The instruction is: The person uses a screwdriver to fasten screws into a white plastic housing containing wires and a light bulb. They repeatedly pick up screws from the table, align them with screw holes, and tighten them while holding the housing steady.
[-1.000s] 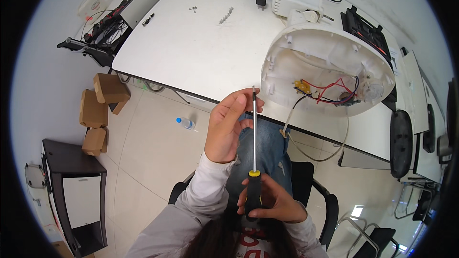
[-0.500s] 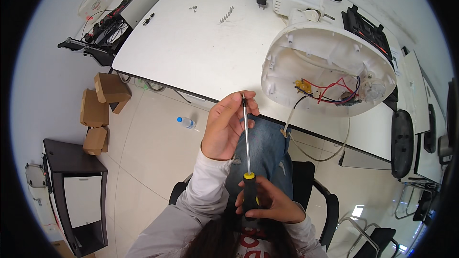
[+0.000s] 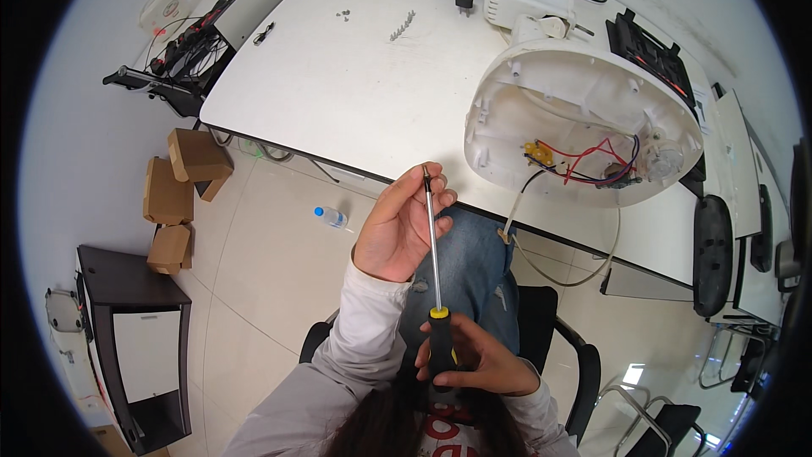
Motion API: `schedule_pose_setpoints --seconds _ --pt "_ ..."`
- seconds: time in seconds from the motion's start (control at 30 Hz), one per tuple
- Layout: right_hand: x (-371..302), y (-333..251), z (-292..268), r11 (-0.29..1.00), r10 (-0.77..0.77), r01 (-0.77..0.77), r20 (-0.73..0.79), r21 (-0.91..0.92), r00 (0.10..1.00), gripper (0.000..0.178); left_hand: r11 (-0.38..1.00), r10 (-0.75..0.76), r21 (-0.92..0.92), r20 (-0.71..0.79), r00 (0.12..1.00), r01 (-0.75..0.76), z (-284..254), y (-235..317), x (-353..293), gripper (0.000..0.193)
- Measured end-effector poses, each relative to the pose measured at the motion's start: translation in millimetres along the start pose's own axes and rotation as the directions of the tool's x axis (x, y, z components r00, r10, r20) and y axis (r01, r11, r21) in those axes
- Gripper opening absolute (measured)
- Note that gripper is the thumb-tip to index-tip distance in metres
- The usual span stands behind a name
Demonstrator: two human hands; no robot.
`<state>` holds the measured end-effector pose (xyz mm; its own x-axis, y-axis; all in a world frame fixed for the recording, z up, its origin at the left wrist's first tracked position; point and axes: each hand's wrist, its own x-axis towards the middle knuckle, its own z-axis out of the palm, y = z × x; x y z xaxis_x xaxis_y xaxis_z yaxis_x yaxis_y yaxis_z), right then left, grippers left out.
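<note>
A long screwdriver (image 3: 435,262) with a black and yellow handle stands upright in front of my lap, its dark tip pointing away from me. My right hand (image 3: 482,360) is wrapped round the handle. At the far end, the thumb and fingers of my left hand (image 3: 397,224) pinch the tip; whether a small screw sits there is too small to tell. Beyond my right hand, on the table edge, lies an open white plastic housing (image 3: 575,76) with red and blue wires and a yellow part (image 3: 536,153) inside.
Small screws (image 3: 403,26) lie in a row on the white table (image 3: 313,93), with a few loose ones beside them. A black tool case (image 3: 647,51) is at the back right. A cable (image 3: 554,282) loops below the housing. On the floor stand a bottle (image 3: 331,217) and cardboard boxes (image 3: 167,190).
My left hand and the screwdriver's tip have shifted slightly to the left, and the left fingers have spread a little at the tip. My right hand keeps its hold on the handle.
</note>
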<state>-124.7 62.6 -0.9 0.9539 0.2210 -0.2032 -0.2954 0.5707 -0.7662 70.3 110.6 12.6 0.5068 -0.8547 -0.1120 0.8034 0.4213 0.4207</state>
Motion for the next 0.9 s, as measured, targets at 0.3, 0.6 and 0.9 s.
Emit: schedule_pose_setpoints --seconds 0.3,0.6,0.9 --pt "1 -1 1 1.0 0.002 -0.002 -0.001 0.002 1.0 0.06 0.997 0.069 0.035 -0.072 0.995 -0.066 -1 0 1 0.016" --pt "-1 2 -1 1.0 0.003 -0.003 -0.017 0.008 1.0 0.061 0.438 0.561 0.854 -0.016 0.828 -0.28 -15 17 14 0.018" --pt "0 6 -3 1.0 -0.012 0.012 -0.006 0.015 1.0 0.06 -0.275 0.674 0.945 0.32 0.666 -0.176 -28 43 49 0.009"
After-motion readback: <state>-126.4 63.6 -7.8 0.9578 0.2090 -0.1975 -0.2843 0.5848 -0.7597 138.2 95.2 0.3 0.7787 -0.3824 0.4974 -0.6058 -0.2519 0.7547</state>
